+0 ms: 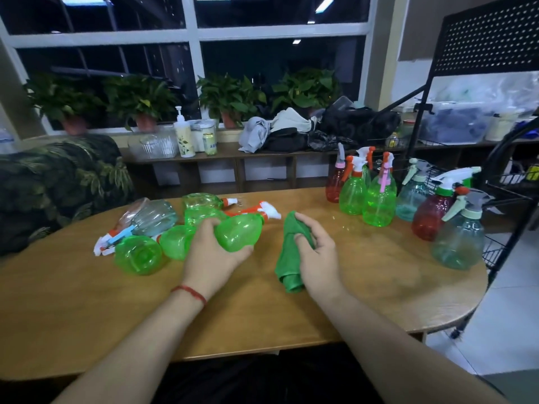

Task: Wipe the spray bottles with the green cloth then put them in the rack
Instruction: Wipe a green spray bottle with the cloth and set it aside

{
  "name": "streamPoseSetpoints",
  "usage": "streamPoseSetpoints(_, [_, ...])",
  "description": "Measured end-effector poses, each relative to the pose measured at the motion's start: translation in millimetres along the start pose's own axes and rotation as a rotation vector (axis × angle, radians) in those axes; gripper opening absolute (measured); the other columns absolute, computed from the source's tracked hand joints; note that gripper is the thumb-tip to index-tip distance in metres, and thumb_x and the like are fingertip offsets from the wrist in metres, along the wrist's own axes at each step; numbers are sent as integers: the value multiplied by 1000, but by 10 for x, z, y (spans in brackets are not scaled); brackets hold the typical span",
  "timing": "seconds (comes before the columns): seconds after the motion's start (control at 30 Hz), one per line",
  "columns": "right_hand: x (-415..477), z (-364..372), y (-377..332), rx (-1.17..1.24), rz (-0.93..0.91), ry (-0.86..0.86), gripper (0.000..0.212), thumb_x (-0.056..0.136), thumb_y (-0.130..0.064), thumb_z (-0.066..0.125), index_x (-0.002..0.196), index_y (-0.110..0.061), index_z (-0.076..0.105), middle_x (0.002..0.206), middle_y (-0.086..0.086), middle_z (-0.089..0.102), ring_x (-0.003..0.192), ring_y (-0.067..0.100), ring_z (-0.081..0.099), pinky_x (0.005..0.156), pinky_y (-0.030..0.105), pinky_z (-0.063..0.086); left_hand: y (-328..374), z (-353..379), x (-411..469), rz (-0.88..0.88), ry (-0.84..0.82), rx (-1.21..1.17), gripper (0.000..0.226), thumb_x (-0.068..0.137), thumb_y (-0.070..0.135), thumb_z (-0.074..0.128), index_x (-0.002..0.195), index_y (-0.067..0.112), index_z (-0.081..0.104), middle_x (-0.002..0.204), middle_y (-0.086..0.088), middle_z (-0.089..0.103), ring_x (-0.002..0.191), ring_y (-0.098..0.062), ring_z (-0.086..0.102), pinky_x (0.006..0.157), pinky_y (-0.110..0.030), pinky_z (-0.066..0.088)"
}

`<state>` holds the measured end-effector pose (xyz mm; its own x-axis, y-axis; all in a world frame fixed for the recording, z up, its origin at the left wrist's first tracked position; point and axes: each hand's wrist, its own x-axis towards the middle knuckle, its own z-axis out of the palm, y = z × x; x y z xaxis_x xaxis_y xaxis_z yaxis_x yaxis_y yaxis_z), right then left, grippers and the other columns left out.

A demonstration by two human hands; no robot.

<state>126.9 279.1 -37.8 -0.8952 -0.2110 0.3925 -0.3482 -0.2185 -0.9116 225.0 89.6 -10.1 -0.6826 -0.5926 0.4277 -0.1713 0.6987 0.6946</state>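
Note:
My left hand [211,252] grips a green spray bottle [240,230] lying on its side over the wooden table [364,275], its white and orange nozzle pointing right. My right hand [316,249] holds the green cloth [291,255], which hangs down onto the tabletop just right of that bottle. Several more bottles lie in a pile [151,225] at the left. Several upright bottles [379,199] stand at the table's right side. The black wire rack [501,182] stands beyond the right edge.
A sofa with a leaf print [58,182] sits at the left behind the table. A low shelf [233,153] at the back carries jars, a pump bottle and heaped clothes, with potted plants above it on the sill.

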Motion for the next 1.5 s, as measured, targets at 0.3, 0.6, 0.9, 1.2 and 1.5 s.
streamPoseSetpoints(0.3, [-20, -124, 2, 137, 141, -136, 47, 105, 7, 53, 132, -27, 71, 137, -6, 72, 130, 18, 67, 116, 50, 50, 29, 344, -439, 23, -233, -382, 87, 60, 44, 101, 124, 41, 42, 130, 10, 62, 118, -8, 64, 105, -32, 51])
streamPoseSetpoints(0.6, [-39, -232, -93, 334, 235, -301, 44, 104, 10, 49, 136, -14, 68, 138, 9, 72, 131, 34, 66, 111, 52, 52, 25, 147, -571, 280, -291, -353, 116, 64, 26, 104, 157, 33, 34, 150, 33, 47, 145, -3, 47, 120, -26, 39])
streamPoseSetpoints(0.9, [-123, -238, -106, -60, -270, -236, 39, 102, 10, 59, 125, -16, 74, 136, 1, 69, 135, 21, 61, 122, 43, 42, 71, 154, -599, 417, -177, -198, 114, 72, 21, 97, 163, 39, 31, 157, 12, 44, 147, -5, 43, 120, -18, 33])
streamPoseSetpoints(1.2, [-195, -203, -70, -272, -498, -300, 39, 104, 11, 56, 132, -10, 74, 144, -1, 66, 139, 17, 59, 120, 33, 44, 21, 192, -541, 505, -193, -12, 111, 73, 25, 86, 160, 51, 22, 163, 9, 39, 154, -10, 34, 127, -48, 29])
streamPoseSetpoints(1.5, [-193, -209, -97, -288, -478, -315, 42, 104, 11, 54, 130, -15, 75, 142, -6, 66, 138, 16, 59, 119, 33, 44, 29, 198, -557, 503, -155, -189, 101, 73, 9, 92, 156, 30, 40, 156, -2, 43, 149, -10, 41, 123, -23, 32])
